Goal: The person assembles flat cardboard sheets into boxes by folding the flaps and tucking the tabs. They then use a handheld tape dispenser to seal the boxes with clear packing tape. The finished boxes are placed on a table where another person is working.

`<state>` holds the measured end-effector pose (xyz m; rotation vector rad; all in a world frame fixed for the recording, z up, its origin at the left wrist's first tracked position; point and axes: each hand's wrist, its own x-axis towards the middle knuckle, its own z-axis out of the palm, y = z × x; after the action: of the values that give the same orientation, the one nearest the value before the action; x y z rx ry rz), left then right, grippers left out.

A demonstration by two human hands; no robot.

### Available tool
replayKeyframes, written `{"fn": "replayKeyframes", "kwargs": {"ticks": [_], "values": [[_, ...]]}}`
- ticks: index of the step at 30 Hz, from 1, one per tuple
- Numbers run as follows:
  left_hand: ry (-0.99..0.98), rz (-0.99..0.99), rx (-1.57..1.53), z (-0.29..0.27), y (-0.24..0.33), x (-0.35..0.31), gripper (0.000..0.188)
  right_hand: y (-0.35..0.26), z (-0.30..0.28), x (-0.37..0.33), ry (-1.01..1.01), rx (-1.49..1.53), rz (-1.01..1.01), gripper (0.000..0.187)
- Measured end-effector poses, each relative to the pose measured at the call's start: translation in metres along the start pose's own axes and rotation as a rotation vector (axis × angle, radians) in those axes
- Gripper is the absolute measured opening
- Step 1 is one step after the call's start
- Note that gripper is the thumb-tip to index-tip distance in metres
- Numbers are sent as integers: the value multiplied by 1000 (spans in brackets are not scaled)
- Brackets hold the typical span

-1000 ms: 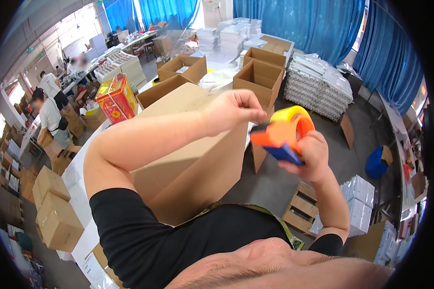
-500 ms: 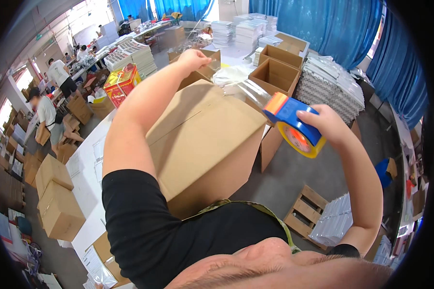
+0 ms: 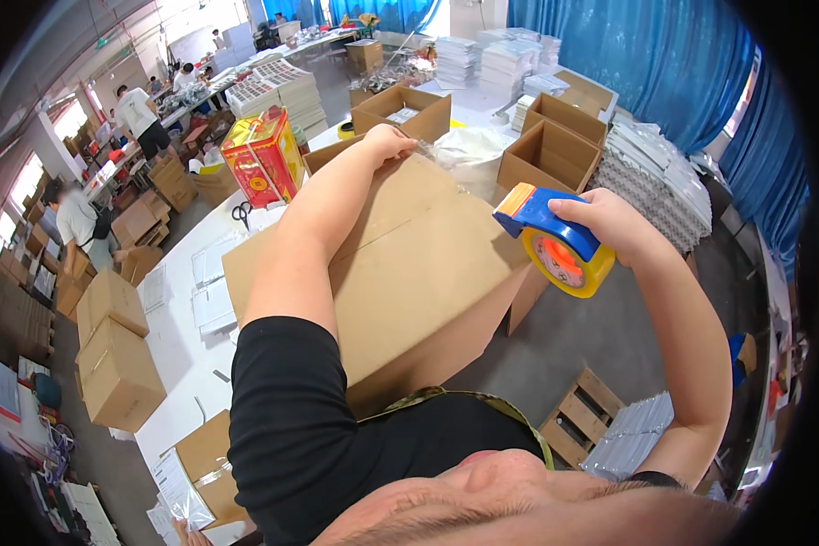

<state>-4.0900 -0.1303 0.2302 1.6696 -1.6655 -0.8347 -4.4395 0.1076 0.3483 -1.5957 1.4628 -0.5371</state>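
A large closed brown carton [image 3: 428,264] lies tilted in front of me on the white table. My left hand [image 3: 389,143] reaches over to its far edge, fingers pinched together on the end of a clear tape strip [image 3: 439,166]. That strip runs along the far edge towards the tape dispenser [image 3: 560,215]. My right hand [image 3: 614,226] grips this blue dispenser, thumb on top, just past the carton's right corner. A yellow-edged roll of tape sits in it.
Open cartons [image 3: 551,155] stand beyond the box, with paper stacks [image 3: 455,64] behind. A red and yellow tin [image 3: 264,156] and scissors [image 3: 241,213] are at the left. Two closed cartons [image 3: 118,369] sit by the table's left edge. A wooden pallet [image 3: 581,414] lies on the floor.
My left hand has come down from above the carton to its far edge, bringing the tape with it. The dispenser has stayed nearly in place. My view has shifted slightly left.
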Motion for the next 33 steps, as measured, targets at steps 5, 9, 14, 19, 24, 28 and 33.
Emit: {"fn": "replayKeyframes", "kwargs": {"ticks": [5,9,14,19,24,28,33], "values": [[-45,-71,-20,-2,6,-9,24,-6,0,2,-5,-27,37,48],[-6,11,167,1,-3,-1,32,-17,0,6,5,-45,91,49],[6,-87,322,5,20,-17,41,-13,-3,12,4,-44,132,48],[98,476,796,-12,7,-20,50,-8,-7,12,-19,16,98,49],[-480,882,690,12,17,-72,61,4,-11,8,-44,73,83,49],[-443,904,661,12,14,-70,64,16,-20,-11,-30,38,70,48],[-457,879,684,9,15,-75,64,61,-55,-72,14,75,57,46]]}}
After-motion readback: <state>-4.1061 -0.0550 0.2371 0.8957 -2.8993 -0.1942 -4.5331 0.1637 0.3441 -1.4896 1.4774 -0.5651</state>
